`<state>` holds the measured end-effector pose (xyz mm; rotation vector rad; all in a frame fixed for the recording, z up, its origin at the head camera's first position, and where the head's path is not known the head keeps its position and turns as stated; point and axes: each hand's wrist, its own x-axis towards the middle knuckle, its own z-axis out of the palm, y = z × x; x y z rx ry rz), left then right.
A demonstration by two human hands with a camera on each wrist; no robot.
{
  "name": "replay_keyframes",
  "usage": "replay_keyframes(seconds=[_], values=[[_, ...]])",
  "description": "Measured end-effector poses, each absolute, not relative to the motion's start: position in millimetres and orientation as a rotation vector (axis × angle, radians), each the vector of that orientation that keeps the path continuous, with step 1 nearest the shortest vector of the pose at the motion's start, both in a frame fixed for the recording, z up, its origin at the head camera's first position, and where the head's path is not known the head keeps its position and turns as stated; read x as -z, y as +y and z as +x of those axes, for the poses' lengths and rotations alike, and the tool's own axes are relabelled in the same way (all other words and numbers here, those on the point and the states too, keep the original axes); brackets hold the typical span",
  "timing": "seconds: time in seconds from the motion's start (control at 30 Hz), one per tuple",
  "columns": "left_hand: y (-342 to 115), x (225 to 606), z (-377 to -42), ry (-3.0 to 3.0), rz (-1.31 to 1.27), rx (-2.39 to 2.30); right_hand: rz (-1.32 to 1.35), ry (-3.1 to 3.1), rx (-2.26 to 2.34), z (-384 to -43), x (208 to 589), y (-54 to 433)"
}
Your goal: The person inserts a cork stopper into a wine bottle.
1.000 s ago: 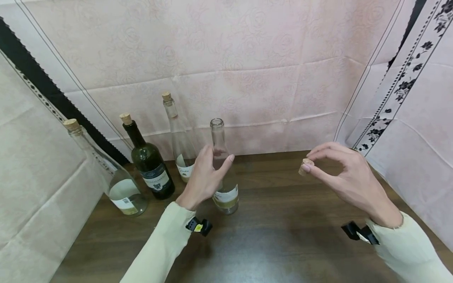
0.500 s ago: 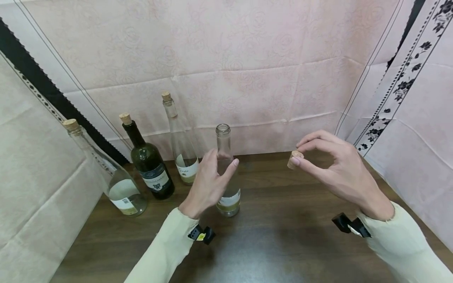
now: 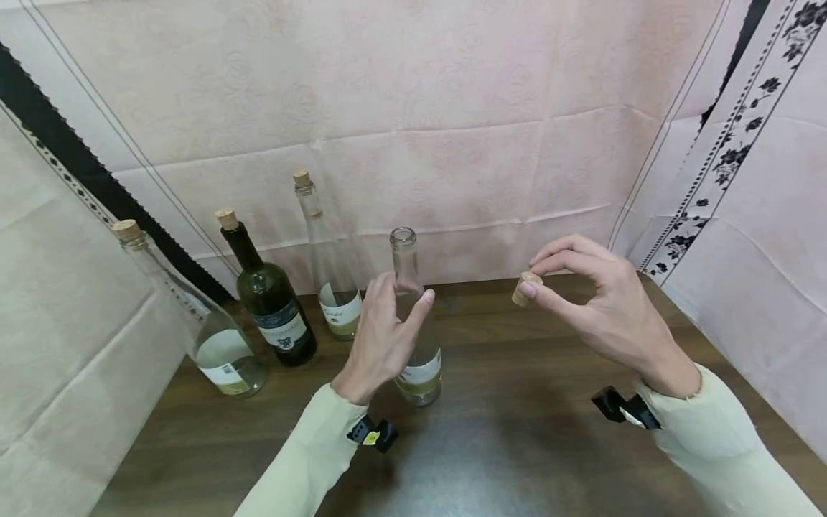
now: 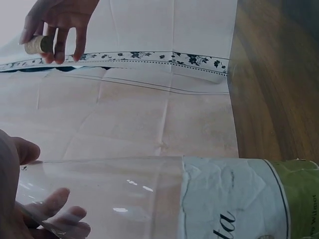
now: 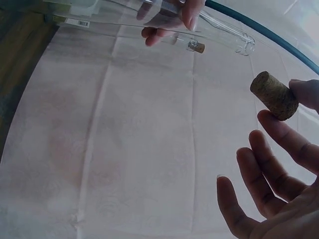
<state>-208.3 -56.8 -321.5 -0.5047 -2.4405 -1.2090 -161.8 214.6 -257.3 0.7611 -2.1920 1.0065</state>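
Observation:
My left hand (image 3: 384, 334) grips an uncorked clear glass bottle (image 3: 420, 373) around its upper body. The bottle's open mouth rises above the fingers. Its white and green label (image 4: 234, 199) shows large in the left wrist view, where the glass lies across the bottom. To the right, my right hand (image 3: 601, 309) pinches a cork (image 3: 525, 289) between thumb and index finger. The right wrist view shows that cork (image 5: 274, 94) tilted, apart from the bottle's mouth (image 5: 244, 45), the other fingers spread loosely below it.
Left of my left hand stand three corked bottles: a clear one (image 3: 339, 309) at the back, a dark green one (image 3: 274, 294), and a large clear one (image 3: 226, 352) at far left. Pale patterned cloth (image 3: 452, 143) hangs behind and beside the brown wooden table (image 3: 491, 445).
My right hand has moved left with the cork, nearer the bottle. The gripped bottle and my left hand have shifted slightly right and toward me.

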Motion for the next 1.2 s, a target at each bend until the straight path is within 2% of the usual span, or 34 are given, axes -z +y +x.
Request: replay_keyframes(seconds=[1.2], values=[[-19, 322, -159, -2.380, -0.666, 1.218, 0.875, -2.098, -1.058, -155, 208, 188]])
